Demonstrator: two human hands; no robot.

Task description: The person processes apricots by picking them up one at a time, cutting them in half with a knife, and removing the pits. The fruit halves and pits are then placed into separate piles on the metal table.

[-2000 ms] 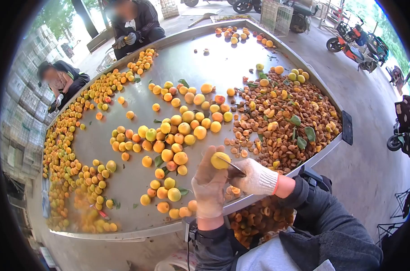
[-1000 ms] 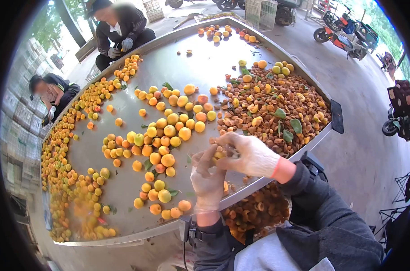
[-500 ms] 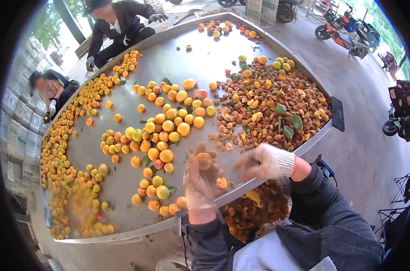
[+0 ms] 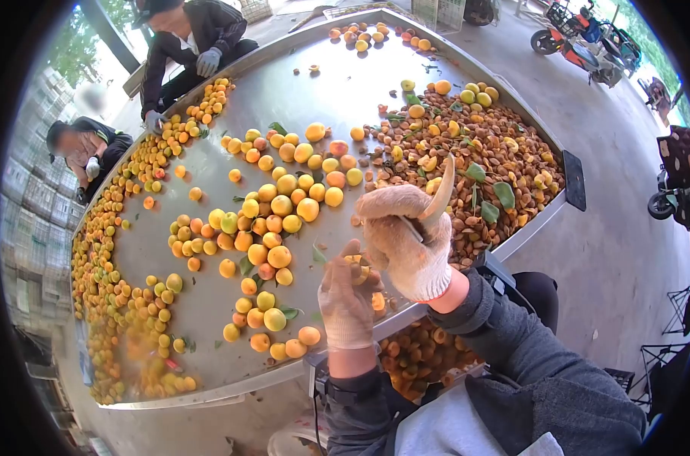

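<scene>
My left hand point(image 4: 346, 300) is in a fabric glove near the table's front edge, its fingers curled around an apricot point(image 4: 358, 267). Close above and to the right is my right hand point(image 4: 407, 242), also gloved, with fingers bent and thumb raised. A small grey sliver, perhaps part of a tool, shows in its grip; its kind is hidden. Left of my hands, whole apricots point(image 4: 275, 257) lie loose on the metal table point(image 4: 208, 319). Behind my right hand is a heap of brown apricot pits point(image 4: 485, 163) with some leaves.
Below the front edge, a container holds apricot pieces point(image 4: 428, 351). More apricots point(image 4: 105, 304) line the table's left side. Two people point(image 4: 189, 53) work along the far left edge. A dark phone-like slab point(image 4: 574, 181) is at the right rim. Motorbikes point(image 4: 584, 49) stand beyond.
My right hand has moved left, close over my left hand, and its thumb now points up. The left hand keeps the apricot. The far co-worker's hands have shifted toward the apricots.
</scene>
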